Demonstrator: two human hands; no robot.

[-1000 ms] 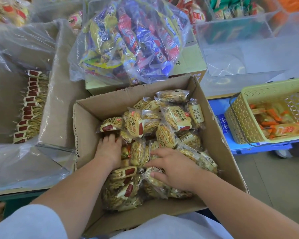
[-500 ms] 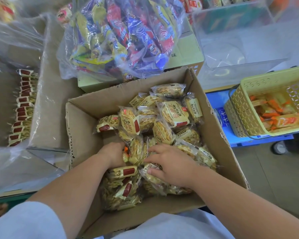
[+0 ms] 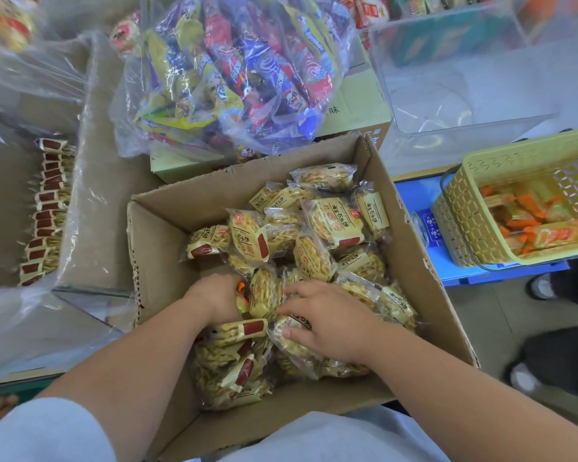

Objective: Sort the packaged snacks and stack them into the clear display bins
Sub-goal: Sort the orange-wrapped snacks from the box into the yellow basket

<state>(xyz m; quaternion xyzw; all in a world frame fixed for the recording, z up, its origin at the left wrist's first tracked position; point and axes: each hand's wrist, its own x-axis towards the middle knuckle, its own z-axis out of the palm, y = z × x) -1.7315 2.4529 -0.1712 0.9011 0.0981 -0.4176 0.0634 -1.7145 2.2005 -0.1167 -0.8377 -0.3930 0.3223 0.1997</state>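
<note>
1. The biscuit packets (image 3: 331,221) lie in a loose heap in the open cardboard box (image 3: 161,248) at the centre of the view. A row of matching packets (image 3: 45,211) stands on edge in the lined bin (image 3: 80,195) at nine o'clock. An empty clear bin (image 3: 464,78) sits at one o'clock.
2. Both hands are down in the heap, close together but not touching. The left hand (image 3: 214,298) has its fingers buried among the packets, so I cannot tell whether it grips any. The right hand (image 3: 327,321) lies spread over the top, with its thumb against one packet's edge.
3. To gather well, square a handful between the two palms before lifting, with the red label ends all facing one way (the row at nine o'clock shows them so).
4. Press lightly. The biscuits probably crack and the film looks slippery, so a smaller handful is likely safer.
5. An orange wrapper (image 3: 241,290) shows between the hands. It looks like a different snack, perhaps one for the yellow basket (image 3: 461,221) at three o'clock.
</note>
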